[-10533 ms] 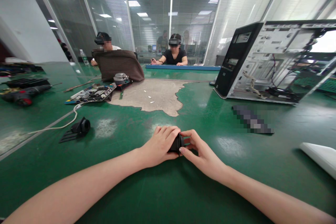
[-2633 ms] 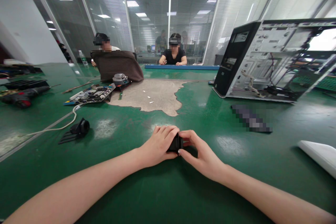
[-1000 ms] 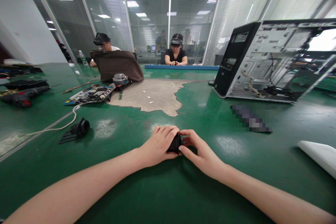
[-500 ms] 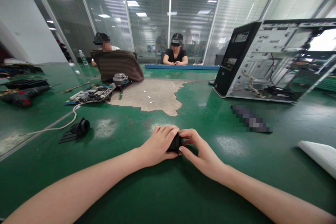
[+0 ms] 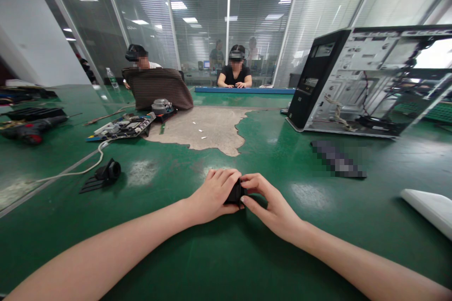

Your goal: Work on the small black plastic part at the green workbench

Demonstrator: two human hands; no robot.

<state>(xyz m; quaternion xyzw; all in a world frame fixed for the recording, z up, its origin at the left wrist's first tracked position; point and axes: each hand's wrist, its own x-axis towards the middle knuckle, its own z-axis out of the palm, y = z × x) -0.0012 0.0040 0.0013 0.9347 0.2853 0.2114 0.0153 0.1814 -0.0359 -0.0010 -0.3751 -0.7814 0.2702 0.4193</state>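
Note:
A small black part (image 5: 234, 194) is between my two hands, low over the green table (image 5: 197, 258). My left hand (image 5: 214, 194) wraps round it from the left, fingers over its top and thumb below. From the right, the thumb and fingertips of my right hand (image 5: 266, 200) pinch its right edge. Much of the part is covered by my fingers, so its full shape is hidden.
A black bracket-like piece (image 5: 102, 174), a circuit board (image 5: 123, 127) with a pale cable, and a power tool (image 5: 33, 127) lie left. An open computer case (image 5: 339, 84), a dark pixelated item (image 5: 337, 160) and a white object (image 5: 429, 209) are right. Two people sit across the table.
Both hands keep nearly the same place and hold on the black part. Its right edge looks slightly shifted or turned. The people across the table have moved slightly.

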